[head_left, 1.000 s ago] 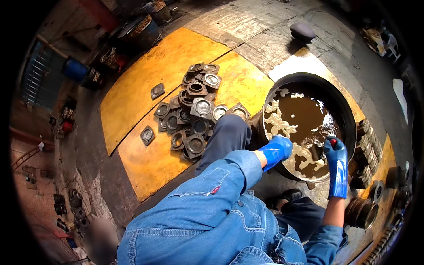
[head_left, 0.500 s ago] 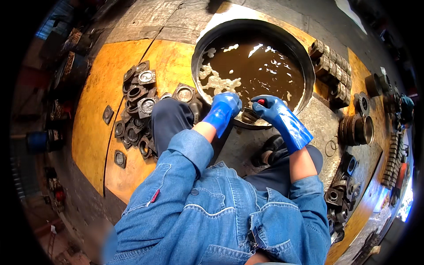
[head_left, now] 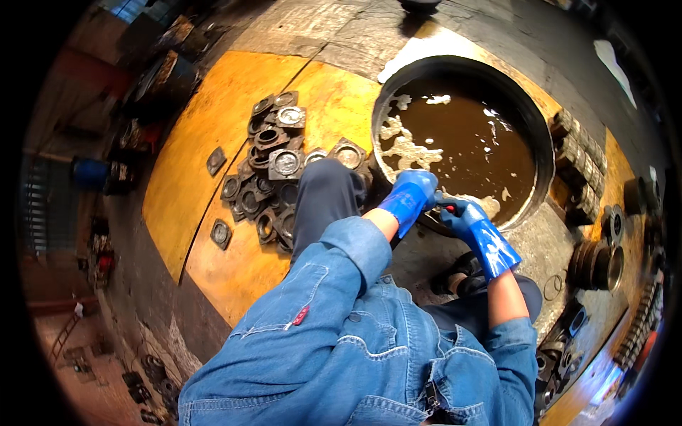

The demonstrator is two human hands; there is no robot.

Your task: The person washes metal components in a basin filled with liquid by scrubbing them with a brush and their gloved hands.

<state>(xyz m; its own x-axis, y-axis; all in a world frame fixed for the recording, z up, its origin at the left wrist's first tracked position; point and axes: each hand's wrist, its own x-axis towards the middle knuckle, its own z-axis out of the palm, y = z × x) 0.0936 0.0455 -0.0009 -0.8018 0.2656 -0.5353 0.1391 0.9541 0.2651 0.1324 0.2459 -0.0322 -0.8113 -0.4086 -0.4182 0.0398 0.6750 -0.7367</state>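
Observation:
Both my hands wear blue rubber gloves and meet at the near rim of a round black tub (head_left: 544, 153) of brown liquid with pale foam. My left hand (head_left: 418, 190) has its fingers curled closed; what they hold is hidden by the glove. Right beside it, my right hand (head_left: 465, 216) is closed round a small tool with a red handle (head_left: 450, 209), whose end pokes out at the thumb side. The tool's working end cannot be made out between the gloves.
Left of my knee, square metal flange parts (head_left: 285, 164) lie heaped on yellow boards (head_left: 206, 128). Stacked metal blocks (head_left: 579, 167) stand right of the tub. Nearer on that side are a stack of metal rings (head_left: 598, 265) and more dark parts (head_left: 558, 355).
The view has swung, so the scene sits farther right and lower. My hands have come closer together, and the dark metal part seen between them earlier is now mostly hidden.

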